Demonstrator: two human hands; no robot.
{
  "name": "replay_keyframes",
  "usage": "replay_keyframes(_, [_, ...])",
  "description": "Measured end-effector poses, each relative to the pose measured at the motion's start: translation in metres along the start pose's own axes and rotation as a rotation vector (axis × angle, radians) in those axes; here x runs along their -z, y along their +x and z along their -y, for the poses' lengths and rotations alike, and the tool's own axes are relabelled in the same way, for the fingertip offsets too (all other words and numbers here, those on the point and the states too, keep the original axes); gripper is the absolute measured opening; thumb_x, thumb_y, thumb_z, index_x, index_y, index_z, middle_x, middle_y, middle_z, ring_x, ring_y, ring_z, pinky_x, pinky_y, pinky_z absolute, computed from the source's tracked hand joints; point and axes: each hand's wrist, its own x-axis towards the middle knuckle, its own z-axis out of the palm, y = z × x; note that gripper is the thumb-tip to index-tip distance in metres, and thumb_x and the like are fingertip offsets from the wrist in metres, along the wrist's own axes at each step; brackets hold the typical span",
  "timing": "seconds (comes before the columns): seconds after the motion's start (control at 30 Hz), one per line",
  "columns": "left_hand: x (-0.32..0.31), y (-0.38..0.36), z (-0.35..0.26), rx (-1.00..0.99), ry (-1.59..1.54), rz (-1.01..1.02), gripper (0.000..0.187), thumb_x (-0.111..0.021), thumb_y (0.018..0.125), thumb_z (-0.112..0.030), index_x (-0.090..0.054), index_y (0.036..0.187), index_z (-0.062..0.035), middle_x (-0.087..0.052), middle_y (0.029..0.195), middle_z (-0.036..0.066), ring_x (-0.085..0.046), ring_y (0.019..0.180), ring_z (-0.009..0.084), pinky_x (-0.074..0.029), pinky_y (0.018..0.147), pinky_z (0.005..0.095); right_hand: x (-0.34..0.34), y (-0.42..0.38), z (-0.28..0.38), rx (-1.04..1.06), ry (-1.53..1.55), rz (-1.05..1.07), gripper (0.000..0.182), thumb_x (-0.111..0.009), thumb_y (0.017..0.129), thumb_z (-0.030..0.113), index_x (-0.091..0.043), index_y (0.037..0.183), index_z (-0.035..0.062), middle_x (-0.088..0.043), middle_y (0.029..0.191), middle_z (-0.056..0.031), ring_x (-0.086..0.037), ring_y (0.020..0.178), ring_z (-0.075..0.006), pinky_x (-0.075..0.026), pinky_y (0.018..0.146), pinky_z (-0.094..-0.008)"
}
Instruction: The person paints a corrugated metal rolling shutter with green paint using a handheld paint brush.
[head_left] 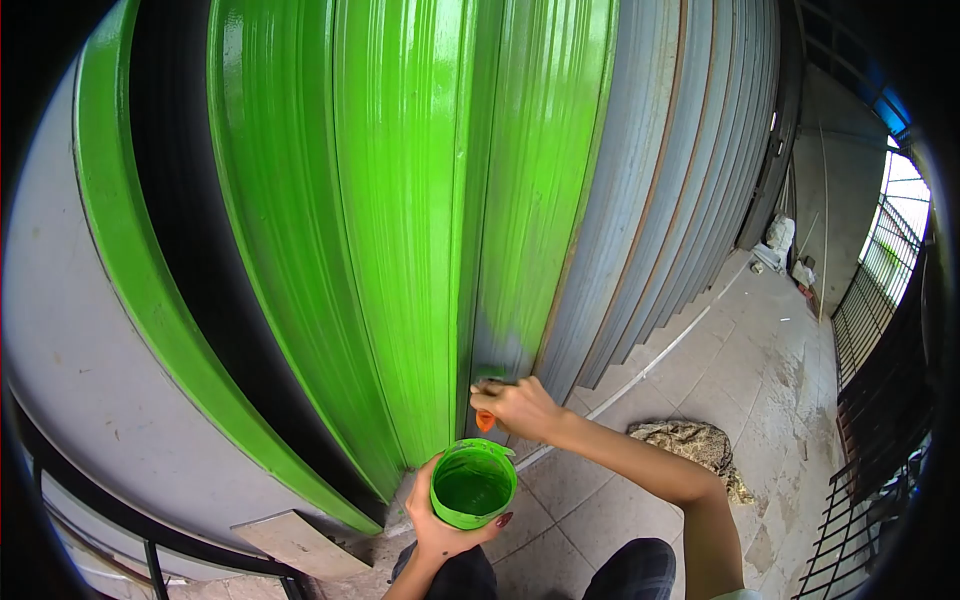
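My left hand (pixel 436 532) is wrapped round a small can of green paint (pixel 474 484), held upright above my knees. Green paint coats the can's rim and inner wall. Just above it, my right hand (pixel 518 408) grips a paintbrush by its orange handle (pixel 486 420). The bristles are mostly hidden and sit against the lower part of a ribbed metal shutter panel (pixel 500 350). Wet green covers the panels (pixel 400 200) to the left, and the panel at the brush is green above with grey showing low down.
Bare grey panels (pixel 640 200) continue to the right. A crumpled patterned cloth (pixel 690 445) lies on the tiled floor (pixel 640 510). A board (pixel 298 545) rests at lower left, and a black metal grille (pixel 840 530) stands at right. White bags (pixel 780 235) lie farther back.
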Motion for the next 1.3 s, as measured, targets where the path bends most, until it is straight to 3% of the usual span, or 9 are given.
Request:
replay_keyframes(0.2, [-0.002,-0.001,0.008,0.003,-0.007,0.000,0.088,-0.092,0.052,-0.029,-0.051,0.123,0.0050,-0.069,0.104,0.015,-0.069,0.097,0.0241,-0.054,0.087,0.0363,0.109,0.054,-0.040,-0.137,0.011,-0.243,0.018,-0.068,0.071,-0.001,-0.061,0.085,0.0090,-0.070,0.111,-0.0112,-0.072,0.081,-0.0258,-0.058,0.054,-0.0356])
replay_keyframes(0.33, [-0.004,0.001,0.008,0.018,-0.021,-0.001,0.089,-0.092,0.052,-0.028,-0.051,0.123,0.0047,-0.069,0.105,0.015,-0.069,0.097,0.0240,-0.054,0.088,0.0360,0.186,0.090,-0.051,0.089,-0.451,-0.718,0.014,-0.067,0.075,0.003,-0.062,0.087,0.0086,-0.070,0.110,-0.0140,-0.072,0.082,-0.0254,-0.058,0.056,-0.0322])
replay_keyframes(0.43, [-0.004,0.000,0.013,0.010,0.014,0.035,0.088,-0.091,0.052,-0.028,-0.051,0.124,0.0049,-0.069,0.105,0.015,-0.069,0.097,0.0239,-0.054,0.088,0.0362,0.172,0.090,-0.054,0.037,-0.412,-0.594,0.008,-0.065,0.080,0.008,-0.057,0.079,0.0086,-0.069,0.102,-0.0175,-0.072,0.082,-0.0219,-0.056,0.049,-0.0289])
replay_keyframes(0.63, [-0.003,0.000,0.004,0.022,-0.037,0.029,0.089,-0.091,0.053,-0.027,-0.049,0.124,0.0053,-0.069,0.106,0.015,-0.068,0.097,0.0239,-0.053,0.088,0.0362,0.042,0.007,-0.018,0.099,-0.331,-0.248,0.012,-0.066,0.077,0.011,-0.056,0.077,0.0039,-0.065,0.100,-0.0244,-0.069,0.090,-0.0294,-0.059,0.071,-0.0321])
replay_keyframes(0.77, [0.000,-0.001,0.000,0.001,-0.025,0.015,0.089,-0.091,0.053,-0.027,-0.049,0.125,0.0056,-0.069,0.106,0.015,-0.068,0.097,0.0239,-0.053,0.089,0.0366,0.010,-0.038,0.006,-0.101,0.107,0.184,0.005,-0.062,0.077,0.007,-0.060,0.082,0.0059,-0.067,0.112,-0.0157,-0.071,0.088,-0.0277,-0.059,0.065,-0.0331])
replay_keyframes(0.9, [0.000,-0.002,0.001,0.005,-0.037,0.024,0.089,-0.091,0.054,-0.026,-0.049,0.125,0.0057,-0.069,0.105,0.015,-0.068,0.097,0.0238,-0.053,0.089,0.0365,0.072,-0.009,-0.043,-0.072,-0.027,-0.182,0.016,-0.067,0.070,-0.002,-0.060,0.082,0.0073,-0.069,0.114,-0.0128,-0.073,0.081,-0.0249,-0.056,0.047,-0.0328])
replay_keyframes(1.1, [-0.002,-0.002,0.006,0.010,0.026,0.040,0.088,-0.091,0.053,-0.025,-0.049,0.125,0.0052,-0.069,0.106,0.015,-0.068,0.097,0.0234,-0.052,0.089,0.0361,0.196,0.035,-0.070,0.047,-0.311,-0.780,0.017,-0.070,0.072,-0.004,-0.065,0.084,0.0077,-0.071,0.110,-0.0123,-0.073,0.083,-0.0220,-0.059,0.056,-0.0274])
replay_keyframes(1.23, [-0.006,0.000,0.002,0.003,0.014,0.033,0.088,-0.092,0.054,-0.024,-0.049,0.125,0.0050,-0.069,0.106,0.014,-0.068,0.098,0.0226,-0.052,0.090,0.0360,0.128,-0.009,-0.071,-0.020,-0.230,-0.524,0.021,-0.071,0.069,-0.002,-0.064,0.085,0.0100,-0.070,0.112,-0.0100,-0.073,0.087,-0.0217,-0.059,0.053,-0.0264])
replay_keyframes(1.3, [-0.007,0.000,0.001,0.012,0.007,0.034,0.087,-0.091,0.055,-0.024,-0.049,0.125,0.0050,-0.068,0.106,0.014,-0.067,0.098,0.0225,-0.051,0.090,0.0360,0.097,-0.036,-0.055,0.000,-0.116,-0.395,0.010,-0.064,0.082,0.001,-0.057,0.080,0.0089,-0.070,0.113,-0.0066,-0.072,0.092,-0.0206,-0.059,0.051,-0.0293])
